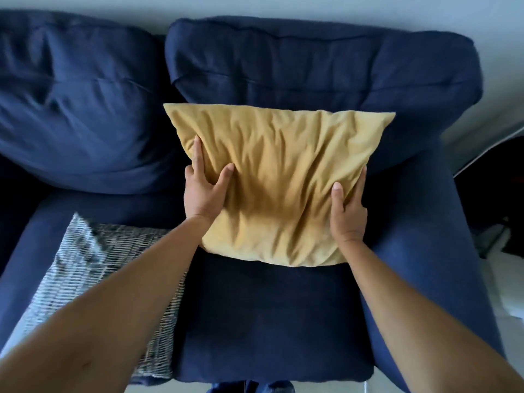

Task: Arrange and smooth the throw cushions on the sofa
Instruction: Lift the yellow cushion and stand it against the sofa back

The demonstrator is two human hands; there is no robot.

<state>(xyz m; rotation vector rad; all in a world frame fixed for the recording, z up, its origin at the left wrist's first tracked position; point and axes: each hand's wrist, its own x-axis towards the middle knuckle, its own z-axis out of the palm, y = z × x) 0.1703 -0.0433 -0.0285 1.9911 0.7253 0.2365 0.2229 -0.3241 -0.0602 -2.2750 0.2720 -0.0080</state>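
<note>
Nearest the camera, two bare forearms are seen reaching fwd over the front edge of a navy sofa (272, 321). On the L seat, just beside the L forearm, a grey-and-white woven cushion (93, 268) is laid flat, partly hidden by that arm. Further in, a mustard-yellow cushion (278, 177) is held w/ both hands above the R seat, its lower edge over the seat and its top edge set against the R back cushion (312, 61); whether the lower edge rests on the seat can't be told. The yellow fabric is heavily creased, w/ folds running btwn the two hands. The left hand (202, 191) is clamped on the cushion's L edge: thumb pressed onto the front face, index finger laid along the side, other fingers hidden behind. The right hand (348, 208) is clamped on the R edge the same way, thumb on the front, fingers wrapped round the side. Beyond, a second back cushion (79, 109) is seen on the L, slumped and wrinkled, w/ a pale wall (255, 7) behind. At far R, the sofa's armrest (419, 222) is seen beside the yellow cushion.
</note>
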